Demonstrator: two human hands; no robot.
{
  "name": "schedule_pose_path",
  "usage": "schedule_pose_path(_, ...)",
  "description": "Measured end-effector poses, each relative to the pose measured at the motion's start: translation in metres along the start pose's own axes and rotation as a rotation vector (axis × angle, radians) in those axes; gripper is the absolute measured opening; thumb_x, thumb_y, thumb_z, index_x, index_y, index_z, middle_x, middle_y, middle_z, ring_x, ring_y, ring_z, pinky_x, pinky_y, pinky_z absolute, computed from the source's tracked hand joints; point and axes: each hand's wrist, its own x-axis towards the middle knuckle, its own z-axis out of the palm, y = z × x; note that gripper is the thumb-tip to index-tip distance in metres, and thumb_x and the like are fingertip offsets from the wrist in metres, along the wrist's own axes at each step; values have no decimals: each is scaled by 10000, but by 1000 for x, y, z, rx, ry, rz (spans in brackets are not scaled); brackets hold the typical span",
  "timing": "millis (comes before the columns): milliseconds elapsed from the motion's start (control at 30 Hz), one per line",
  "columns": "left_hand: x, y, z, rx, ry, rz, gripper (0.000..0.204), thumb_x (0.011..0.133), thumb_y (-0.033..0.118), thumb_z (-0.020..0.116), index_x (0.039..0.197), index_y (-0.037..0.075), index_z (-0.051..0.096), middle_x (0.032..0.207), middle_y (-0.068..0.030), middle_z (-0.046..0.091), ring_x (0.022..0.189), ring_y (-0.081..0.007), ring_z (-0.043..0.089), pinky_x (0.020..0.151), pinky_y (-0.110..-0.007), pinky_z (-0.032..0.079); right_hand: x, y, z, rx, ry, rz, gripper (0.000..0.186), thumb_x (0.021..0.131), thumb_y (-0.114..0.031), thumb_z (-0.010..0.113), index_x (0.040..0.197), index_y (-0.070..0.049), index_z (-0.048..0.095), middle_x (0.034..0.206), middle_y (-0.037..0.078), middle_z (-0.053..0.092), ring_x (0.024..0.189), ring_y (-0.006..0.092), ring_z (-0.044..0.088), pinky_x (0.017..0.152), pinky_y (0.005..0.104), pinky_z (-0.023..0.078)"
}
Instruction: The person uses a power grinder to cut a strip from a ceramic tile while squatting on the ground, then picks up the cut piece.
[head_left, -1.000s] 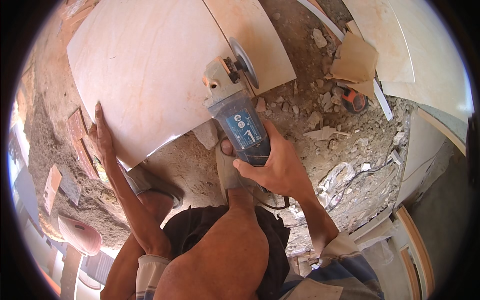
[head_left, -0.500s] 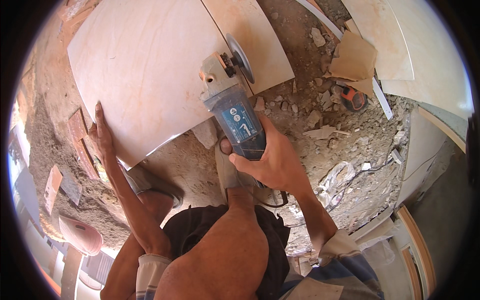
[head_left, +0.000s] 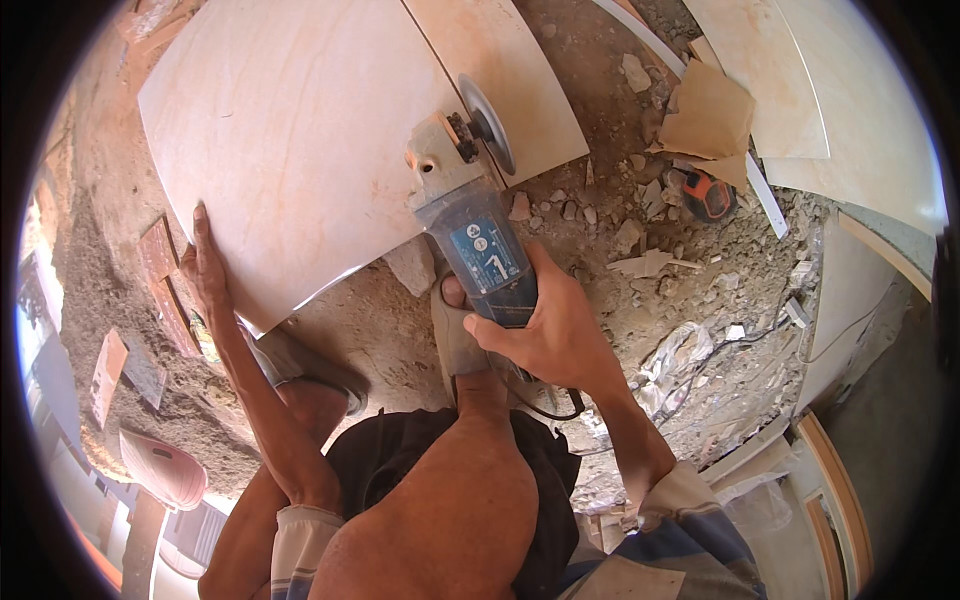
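Note:
My right hand (head_left: 560,335) is wrapped round the body of a blue-grey angle grinder (head_left: 475,235). Its thin disc (head_left: 487,125) stands on edge at the dark seam between a large cream marbled tile (head_left: 290,140) and a narrower tile piece (head_left: 505,80). Whether the disc touches the tile I cannot tell. At the large tile's left edge, my left hand (head_left: 207,270) grips it, one digit lying along the top and the others partly hidden. A stone (head_left: 410,265) lies by the tile's near edge, next to my shod foot.
Rubble covers the ground on the right, with an orange-and-black tape measure (head_left: 708,195) and torn cardboard (head_left: 705,115). More cream tiles (head_left: 860,110) lie at the far right. A cord (head_left: 550,412) hangs from the grinder. Broken red-brown tile pieces (head_left: 160,250) and a pink slipper-shaped object (head_left: 165,468) are at left.
The grinder and my right hand have shifted slightly right and toward me. My left hand stays at the tile's edge with barely any movement.

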Motion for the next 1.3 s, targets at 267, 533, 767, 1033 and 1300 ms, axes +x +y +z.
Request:
schedule_pose_path(267,-2,2,2,-22,-8,-9,819,967,620,710,1370,-92,659,1286,-208,712,1186,-254,645,1071,-387,495,17,4,3,-70,35,-28,648,825,-317,836,1283,35,542,1011,272,737,967,418,753,860,456,577)
schedule_pose_path(533,0,-4,-2,-4,-7,-5,803,966,626,707,1396,-51,660,1304,-200,714,1208,-256,645,1086,-404,493,-3,3,-1,-42,0,-24,630,822,-268,844,1283,37,542,1011,249,749,947,387,766,854,445,582)
schedule_pose_path(767,4,-3,0,27,-9,-16,857,938,668,713,1380,-65,669,1279,-208,717,1171,-264,648,1061,-421,499,-20,2,-2,-64,34,-15,620,835,-262,842,1287,42,545,1015,232,750,950,354,773,857,429,592)
schedule_pose_path(1033,1,-2,-1,16,2,12,872,953,656,700,1388,-98,645,1289,-216,711,1180,-271,644,1061,-427,495,-32,5,-2,-61,12,30,615,839,-271,841,1286,38,553,1024,232,752,953,347,772,854,424,588)
schedule_pose_path(1300,1,-1,0,12,-1,9,843,960,638,706,1367,-99,661,1263,-221,717,1166,-267,650,1048,-417,500,-12,8,0,-8,14,-20,602,834,-284,844,1255,38,558,984,236,750,942,368,767,859,440,577)
